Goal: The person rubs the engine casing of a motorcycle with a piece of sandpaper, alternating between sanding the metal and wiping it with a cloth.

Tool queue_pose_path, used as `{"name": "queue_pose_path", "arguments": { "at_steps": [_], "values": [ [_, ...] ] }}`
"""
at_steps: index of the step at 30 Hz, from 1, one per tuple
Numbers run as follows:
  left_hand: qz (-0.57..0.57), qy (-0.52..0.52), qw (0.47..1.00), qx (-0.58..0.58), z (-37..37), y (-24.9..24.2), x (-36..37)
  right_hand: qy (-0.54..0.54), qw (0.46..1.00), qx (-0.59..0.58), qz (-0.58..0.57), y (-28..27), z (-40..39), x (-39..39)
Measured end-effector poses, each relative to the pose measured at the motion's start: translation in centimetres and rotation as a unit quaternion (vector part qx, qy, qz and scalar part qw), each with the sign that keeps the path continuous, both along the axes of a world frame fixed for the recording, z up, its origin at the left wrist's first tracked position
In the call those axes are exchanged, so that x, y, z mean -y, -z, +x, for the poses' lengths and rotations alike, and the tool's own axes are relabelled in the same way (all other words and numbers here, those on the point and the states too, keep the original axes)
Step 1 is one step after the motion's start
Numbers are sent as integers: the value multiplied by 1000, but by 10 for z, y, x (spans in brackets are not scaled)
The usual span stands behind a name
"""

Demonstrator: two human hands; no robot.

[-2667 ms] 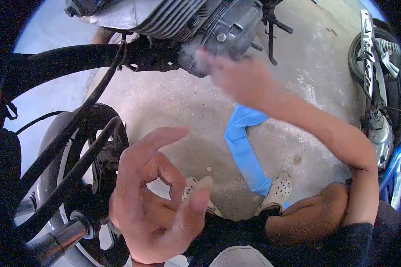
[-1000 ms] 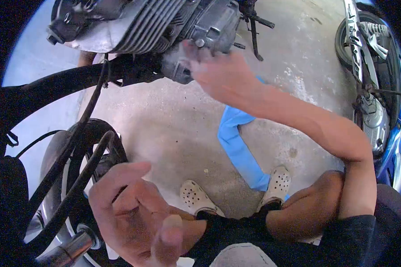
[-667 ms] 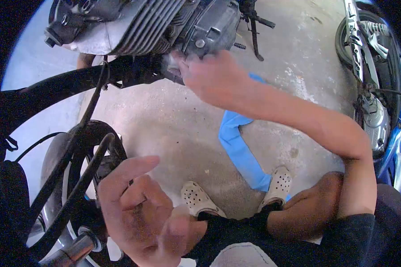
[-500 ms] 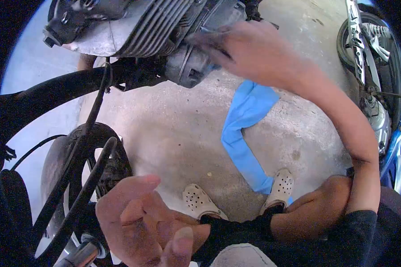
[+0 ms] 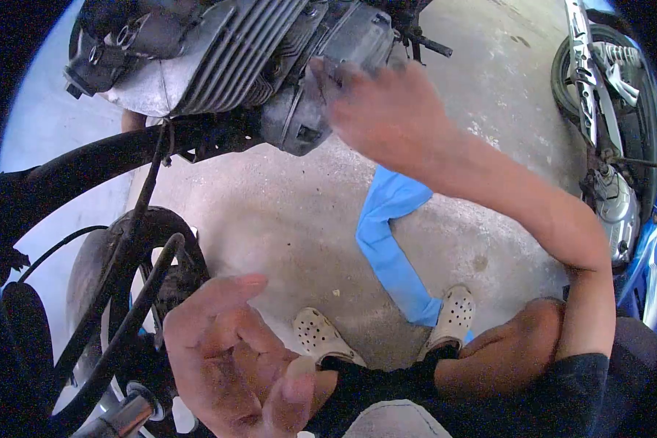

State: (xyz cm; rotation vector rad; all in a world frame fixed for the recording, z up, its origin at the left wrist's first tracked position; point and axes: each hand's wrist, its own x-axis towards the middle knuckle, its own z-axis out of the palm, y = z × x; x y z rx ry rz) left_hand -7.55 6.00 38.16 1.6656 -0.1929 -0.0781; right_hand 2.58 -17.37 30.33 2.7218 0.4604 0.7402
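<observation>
My right hand [image 5: 387, 109] is at the metal engine [image 5: 292, 73], its fingertips against the side cover near the top centre. Motion blurs those fingers, and whatever they might hold is hidden. Low on the left, my left hand [image 5: 233, 358] is raised with the palm up, its fingers loosely curled and the thumb apart, with nothing in it. The engine has ribbed fins and sits above a black frame tube [image 5: 87, 157].
A blue cloth [image 5: 387, 248] lies on the concrete floor [image 5: 285, 212] by my beige clogs [image 5: 456, 314]. A wheel and fender [image 5: 95, 270] with black cables stand at the left. Another motorcycle [image 5: 609, 197] is at the right edge.
The engine and my right hand appear slightly further left and lower in view. My right hand has changed its angle at the cover. My left hand has shifted a little and stays loosely curled.
</observation>
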Motion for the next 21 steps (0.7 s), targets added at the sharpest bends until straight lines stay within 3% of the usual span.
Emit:
{"name": "queue_pose_path", "arguments": {
  "at_steps": [2,5,8,10,17,21],
  "values": [
    [18,-7,999,-38,-2,0,1,9,1000,-15,-19,1,0,-6],
    [-2,-1,1000,17,-3,8,-4,10,997,-3,77,8,2,-17],
    [49,30,998,28,0,5,-13,-25,994,1,105,1,1,-10],
    [124,-16,991,36,-2,2,-8,-51,997,-8,60,-7,0,9],
    [120,15,992,24,-12,-8,-9,-41,997,-30,50,-8,-1,-1],
    [5,-32,999,24,-16,-5,-7,-32,997,-43,48,-3,3,-8]
  ]
}}
